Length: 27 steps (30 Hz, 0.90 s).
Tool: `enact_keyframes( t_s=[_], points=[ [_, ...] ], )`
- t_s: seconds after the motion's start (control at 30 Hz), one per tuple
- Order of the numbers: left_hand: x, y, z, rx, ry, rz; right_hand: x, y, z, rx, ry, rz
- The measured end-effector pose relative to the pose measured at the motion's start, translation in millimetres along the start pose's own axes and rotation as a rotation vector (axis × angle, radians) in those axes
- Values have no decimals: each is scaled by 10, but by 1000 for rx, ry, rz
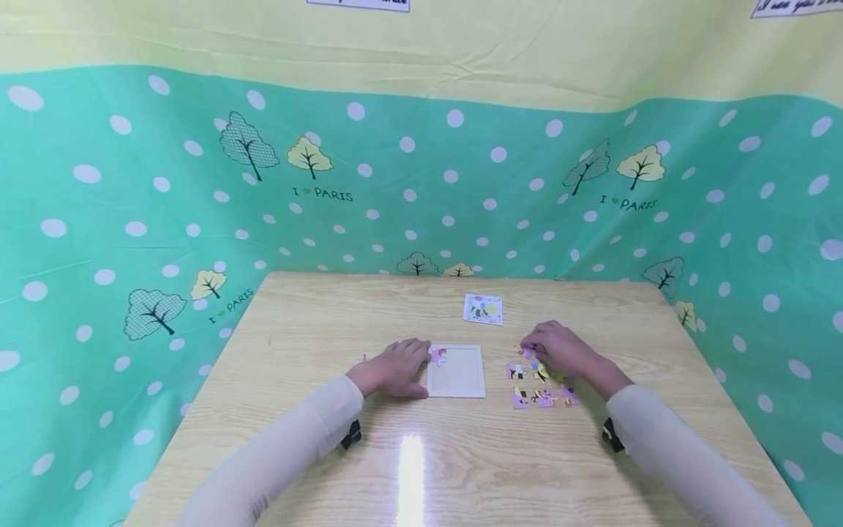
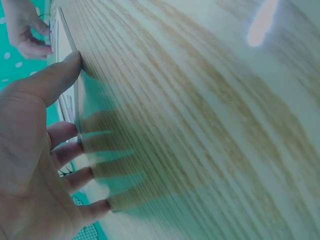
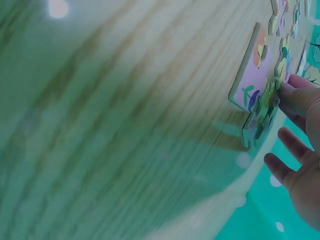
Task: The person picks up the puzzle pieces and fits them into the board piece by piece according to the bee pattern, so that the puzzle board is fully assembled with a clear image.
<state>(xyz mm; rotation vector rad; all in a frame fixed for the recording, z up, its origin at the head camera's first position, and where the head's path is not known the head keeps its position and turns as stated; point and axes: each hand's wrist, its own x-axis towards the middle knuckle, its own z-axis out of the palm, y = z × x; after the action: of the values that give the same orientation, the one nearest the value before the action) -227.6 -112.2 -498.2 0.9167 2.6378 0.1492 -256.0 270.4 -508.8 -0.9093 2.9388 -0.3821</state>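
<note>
A white puzzle tray lies on the wooden table, with one pink piece set in its top left corner. My left hand rests flat beside the tray's left edge. In the left wrist view its fingers are spread with their tips on the table, and the thumb lies against the tray edge. My right hand hovers over several loose colourful pieces right of the tray and pinches a pink piece. The right wrist view shows its fingertips on a piece among the loose pieces.
A small picture card lies behind the tray toward the table's far edge. A green dotted cloth with tree prints walls the table on three sides. A bright light glare sits on the near part of the tabletop.
</note>
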Motion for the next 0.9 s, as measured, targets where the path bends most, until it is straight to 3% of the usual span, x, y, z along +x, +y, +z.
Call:
enact_keyframes(
  t_s=[0.33,0.53,0.9],
  points=[
    [31,-23,0,1,-7,-2,49,-33,-26,-55,11,-21],
    [11,1,28,4,-18,3,67,-126,-36,-9,-16,22],
    [-9,1,19,16,1,1,300,-377,7,45,-28,-36]
  ],
)
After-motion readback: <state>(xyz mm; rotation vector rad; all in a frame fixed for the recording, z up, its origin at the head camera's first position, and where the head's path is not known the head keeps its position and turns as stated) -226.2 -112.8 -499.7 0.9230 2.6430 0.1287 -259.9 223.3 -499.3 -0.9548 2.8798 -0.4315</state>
